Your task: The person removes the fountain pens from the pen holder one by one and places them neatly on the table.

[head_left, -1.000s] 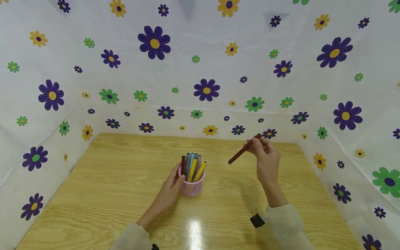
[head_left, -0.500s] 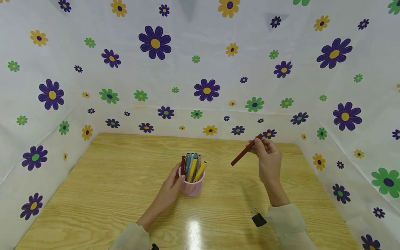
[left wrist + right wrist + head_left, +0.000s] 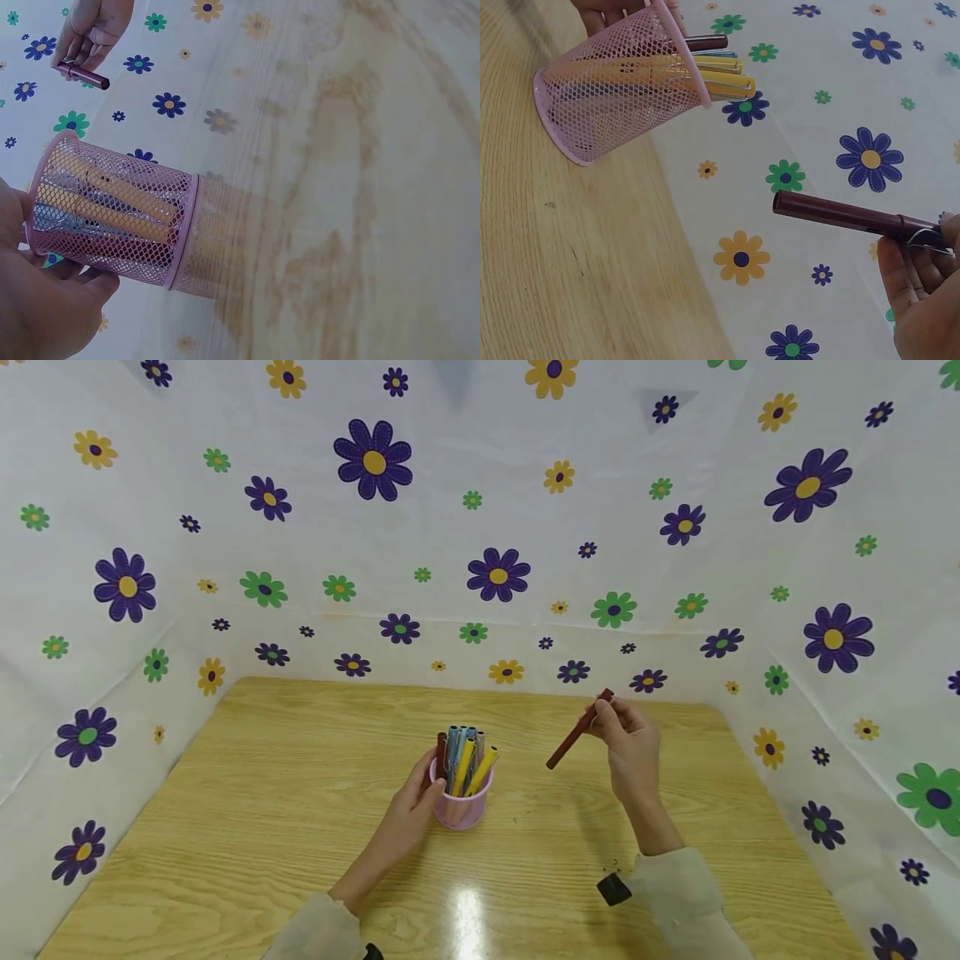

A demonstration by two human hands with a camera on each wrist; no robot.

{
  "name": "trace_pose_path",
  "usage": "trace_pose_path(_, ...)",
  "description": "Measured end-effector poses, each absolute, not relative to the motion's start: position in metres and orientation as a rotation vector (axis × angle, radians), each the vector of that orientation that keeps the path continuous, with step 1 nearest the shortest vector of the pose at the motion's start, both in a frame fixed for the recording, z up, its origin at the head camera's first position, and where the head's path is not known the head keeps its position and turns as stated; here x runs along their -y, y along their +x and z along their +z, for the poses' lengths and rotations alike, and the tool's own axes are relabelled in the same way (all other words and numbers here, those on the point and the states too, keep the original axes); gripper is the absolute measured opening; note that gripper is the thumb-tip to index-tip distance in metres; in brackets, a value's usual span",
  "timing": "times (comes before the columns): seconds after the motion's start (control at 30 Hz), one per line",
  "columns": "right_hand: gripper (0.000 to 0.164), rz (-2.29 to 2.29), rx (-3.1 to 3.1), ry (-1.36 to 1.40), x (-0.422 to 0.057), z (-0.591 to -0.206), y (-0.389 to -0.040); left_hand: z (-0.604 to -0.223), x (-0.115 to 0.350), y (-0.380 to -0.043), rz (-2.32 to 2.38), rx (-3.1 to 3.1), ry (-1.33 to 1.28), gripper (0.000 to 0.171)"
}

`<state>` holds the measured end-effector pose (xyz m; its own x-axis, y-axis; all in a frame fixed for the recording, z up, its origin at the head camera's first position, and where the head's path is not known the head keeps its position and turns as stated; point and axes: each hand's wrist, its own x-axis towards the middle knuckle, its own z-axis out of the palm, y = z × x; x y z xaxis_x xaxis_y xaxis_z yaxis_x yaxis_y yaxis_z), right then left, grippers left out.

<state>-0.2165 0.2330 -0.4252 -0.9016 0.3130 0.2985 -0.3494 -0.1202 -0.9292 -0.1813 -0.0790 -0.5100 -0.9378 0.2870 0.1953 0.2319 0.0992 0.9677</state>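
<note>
A pink mesh pen holder (image 3: 460, 812) stands on the table with several pens in it: yellow pens (image 3: 462, 768), bluish ones (image 3: 452, 739) and a dark red one (image 3: 441, 752). My left hand (image 3: 408, 810) grips the holder from its left side, thumb near the rim. In the right wrist view the yellow pens (image 3: 724, 80) show metal clips above the rim. My right hand (image 3: 636, 756), raised to the right of the holder, pinches a dark red pen (image 3: 832, 212) near its clip end. The pen slants, its other end pointing down and left, apart from the holder.
The wood-grain table (image 3: 300, 743) is enclosed at the back and both sides by white sheeting (image 3: 420, 527) with flower prints. A black square piece (image 3: 614, 889) shows beside the right sleeve (image 3: 678, 885). Light glares off the table's front.
My right hand and its pen drift slightly right, then back left and a little lower, with the pen tilted more steeply. The left hand and the pen holder stay in place.
</note>
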Motion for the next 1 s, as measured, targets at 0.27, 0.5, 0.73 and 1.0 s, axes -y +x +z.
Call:
trace_pose_path(0.27,0.020,2.095,1.787,-0.024,-0.227,-0.438,-0.221,-0.512,0.079,-0.183,2.020,-2.285,0.575,0.059)
trace_pose_path(0.5,0.026,2.065,1.896,-0.075,-0.219,-0.445,-0.222,-0.512,0.079,-0.182,2.016,-2.289,0.562,0.058)
trace_pose_path(0.73,0.028,2.097,1.968,-0.120,-0.212,-0.456,-0.225,-0.513,0.079,-0.183,2.021,-2.303,0.560,0.057)
trace_pose_path(1.0,0.029,2.090,2.065,-0.140,-0.204,-0.462,-0.226,-0.512,0.078,-0.183,2.030,-2.282,0.553,0.057)
